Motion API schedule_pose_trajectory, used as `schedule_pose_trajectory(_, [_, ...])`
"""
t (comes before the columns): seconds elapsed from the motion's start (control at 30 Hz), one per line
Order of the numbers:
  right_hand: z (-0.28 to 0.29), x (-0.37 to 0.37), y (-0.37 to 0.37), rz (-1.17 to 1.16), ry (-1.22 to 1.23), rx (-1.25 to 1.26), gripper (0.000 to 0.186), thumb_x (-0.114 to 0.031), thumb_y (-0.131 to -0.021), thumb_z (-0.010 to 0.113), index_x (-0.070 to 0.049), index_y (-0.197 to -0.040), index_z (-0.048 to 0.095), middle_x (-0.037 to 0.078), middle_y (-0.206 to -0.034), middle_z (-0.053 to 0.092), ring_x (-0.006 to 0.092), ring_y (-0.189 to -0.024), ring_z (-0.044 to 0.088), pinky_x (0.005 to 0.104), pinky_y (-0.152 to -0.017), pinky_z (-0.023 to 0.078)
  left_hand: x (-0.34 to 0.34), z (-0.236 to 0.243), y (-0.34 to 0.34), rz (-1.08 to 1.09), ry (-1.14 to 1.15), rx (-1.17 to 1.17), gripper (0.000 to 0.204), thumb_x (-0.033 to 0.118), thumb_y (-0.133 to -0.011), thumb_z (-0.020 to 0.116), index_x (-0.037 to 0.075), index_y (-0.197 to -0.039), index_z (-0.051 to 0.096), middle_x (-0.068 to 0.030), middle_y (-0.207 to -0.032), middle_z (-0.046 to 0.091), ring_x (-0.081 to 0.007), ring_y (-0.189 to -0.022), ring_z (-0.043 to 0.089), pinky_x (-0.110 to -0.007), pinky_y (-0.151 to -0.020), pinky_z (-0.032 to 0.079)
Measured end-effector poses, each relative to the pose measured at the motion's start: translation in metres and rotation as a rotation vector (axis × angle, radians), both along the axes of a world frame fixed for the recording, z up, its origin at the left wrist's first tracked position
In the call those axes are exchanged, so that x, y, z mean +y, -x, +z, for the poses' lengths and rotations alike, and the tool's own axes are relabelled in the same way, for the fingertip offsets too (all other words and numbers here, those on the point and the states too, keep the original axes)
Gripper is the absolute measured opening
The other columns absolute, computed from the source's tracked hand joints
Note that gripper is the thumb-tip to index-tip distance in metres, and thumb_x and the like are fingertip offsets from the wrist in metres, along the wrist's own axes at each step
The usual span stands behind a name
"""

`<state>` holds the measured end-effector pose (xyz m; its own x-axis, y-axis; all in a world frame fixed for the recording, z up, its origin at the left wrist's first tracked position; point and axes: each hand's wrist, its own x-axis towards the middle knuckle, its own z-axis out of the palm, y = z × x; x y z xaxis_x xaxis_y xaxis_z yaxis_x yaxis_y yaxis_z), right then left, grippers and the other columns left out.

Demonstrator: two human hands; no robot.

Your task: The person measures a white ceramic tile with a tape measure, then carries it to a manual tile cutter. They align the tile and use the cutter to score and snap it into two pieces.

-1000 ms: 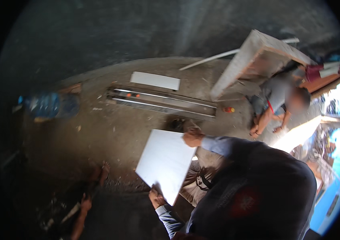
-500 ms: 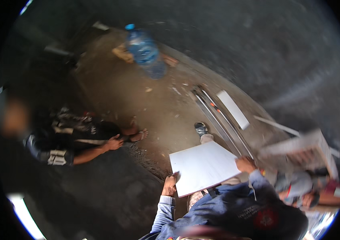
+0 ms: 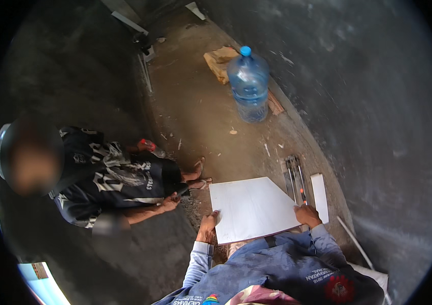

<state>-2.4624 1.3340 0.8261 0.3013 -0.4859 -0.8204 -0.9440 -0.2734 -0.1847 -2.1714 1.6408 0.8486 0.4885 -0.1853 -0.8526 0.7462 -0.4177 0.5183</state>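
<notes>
A large white tile (image 3: pixel 251 209) with one corner cut off at a slant lies level in front of my body. My left hand (image 3: pixel 208 226) grips its left edge, thumb on top. On the opposite edge my right hand (image 3: pixel 308 216) is closed round the lower right corner. The fingers under the tile are hidden. Just beyond my right hand, a tool with two long metal rails and an orange part, which looks like a tile cutter (image 3: pixel 291 175), rests on the floor, partly covered by the tile. A narrow white strip (image 3: pixel 320 198) lies beside it.
A big blue water bottle (image 3: pixel 249 86) stands ahead by the dark right wall (image 3: pixel 379 117), next to a crumpled brown piece (image 3: pixel 220 62). At the left is another person (image 3: pixel 114 178) holding a red-topped item. A thin white stick (image 3: pixel 356 241) lies at the lower right.
My view has swung rightward, so the bottle and rails sit differently and the lower right brick-like block has left view. Both hands keep hold of the tile. The other person's head and arms have shifted.
</notes>
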Motion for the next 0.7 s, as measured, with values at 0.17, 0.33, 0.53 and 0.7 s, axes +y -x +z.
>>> schedule_pose_trajectory(0.17, [-0.011, -0.094, -0.135, 0.175, -0.048, -0.088, 0.063, -0.051, -0.105, 0.044, 0.003, -0.117, 0.075, 0.032, -0.126, 0.068, 0.0486, -0.121, 0.065, 0.0539, -0.106, 0.05, -0.051, -0.005, -0.098, 0.15, 0.042, -0.112, 0.032, 0.011, -0.106, 0.057, -0.017, -0.116, 0.069, -0.0192, -0.11, 0.074, -0.0251, -0.094, 0.072, -0.035, -0.083, 0.057])
schedule_pose_trajectory(0.33, [-0.046, -0.172, -0.294, 0.422, -0.036, -0.21, 0.064, -0.052, -0.106, 0.042, 0.003, -0.119, 0.074, 0.031, -0.125, 0.069, 0.0488, -0.12, 0.065, 0.0542, -0.105, 0.049, -0.087, -0.034, -0.224, 0.225, 0.003, -0.117, 0.033, 0.011, -0.105, 0.056, -0.017, -0.118, 0.069, -0.0201, -0.109, 0.075, -0.0264, -0.096, 0.072, -0.034, -0.084, 0.056])
schedule_pose_trajectory(0.53, [-0.041, -0.239, -0.511, 0.458, -0.074, -0.152, 0.062, -0.048, -0.108, 0.039, 0.002, -0.119, 0.074, 0.03, -0.128, 0.068, 0.0494, -0.124, 0.063, 0.0554, -0.109, 0.046, -0.136, -0.039, -0.403, 0.321, -0.042, -0.162, 0.031, 0.011, -0.102, 0.059, -0.016, -0.113, 0.07, -0.0184, -0.098, 0.076, -0.0239, -0.089, 0.072, -0.035, -0.079, 0.055])
schedule_pose_trajectory(0.7, [-0.007, -0.3, -0.688, 0.424, -0.12, -0.13, 0.062, -0.05, -0.106, 0.045, 0.003, -0.12, 0.074, 0.03, -0.13, 0.068, 0.0491, -0.124, 0.063, 0.0538, -0.109, 0.047, -0.192, 0.014, -0.549, 0.384, -0.012, -0.122, 0.031, 0.011, -0.103, 0.06, -0.016, -0.114, 0.069, -0.0196, -0.098, 0.075, -0.0265, -0.079, 0.073, -0.038, -0.072, 0.057])
